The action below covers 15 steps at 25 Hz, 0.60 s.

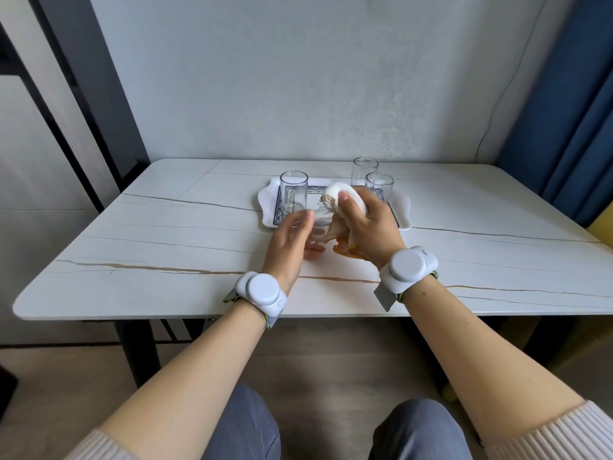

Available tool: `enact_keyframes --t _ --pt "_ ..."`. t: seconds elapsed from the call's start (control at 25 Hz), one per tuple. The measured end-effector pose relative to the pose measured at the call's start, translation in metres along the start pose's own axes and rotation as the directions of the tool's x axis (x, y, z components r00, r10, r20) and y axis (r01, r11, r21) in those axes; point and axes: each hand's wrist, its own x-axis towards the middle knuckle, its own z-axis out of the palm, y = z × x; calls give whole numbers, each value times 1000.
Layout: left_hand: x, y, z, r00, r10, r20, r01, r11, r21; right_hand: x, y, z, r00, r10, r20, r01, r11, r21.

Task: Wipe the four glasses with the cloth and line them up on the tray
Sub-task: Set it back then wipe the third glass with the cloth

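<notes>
My left hand grips a clear glass, tilted on its side above the table in front of the tray. My right hand holds a white and orange cloth, bunched against the glass's mouth; its orange edge hangs down to the table. One glass stands upright on the left part of the white tray with a blue pattern. Two more glasses stand at the tray's back right; whether they are on the tray or behind it is unclear.
The white marble-look table runs wide to both sides. A wall stands right behind it. A blue curtain hangs at the right, a dark frame at the left. Both wrists wear white bands.
</notes>
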Motion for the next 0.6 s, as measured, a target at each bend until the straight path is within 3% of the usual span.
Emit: enact_keyframes --t 0.2,0.4,0.52,0.6 --pt "1 0 -2 997 -13 73 15 1000 -16 -8 3 -5 998 -59 -35 60 998 34" --pt "-1 -3 -8 979 61 195 -74 996 59 -2 14 -9 993 111 -30 -109 993 41" --pt "1 2 -3 992 -39 123 42 999 -19 -7 15 -9 996 60 -60 -58 997 41" --pt "2 0 -2 996 -48 80 47 999 13 -11 15 -6 999 22 -41 -19 998 68"
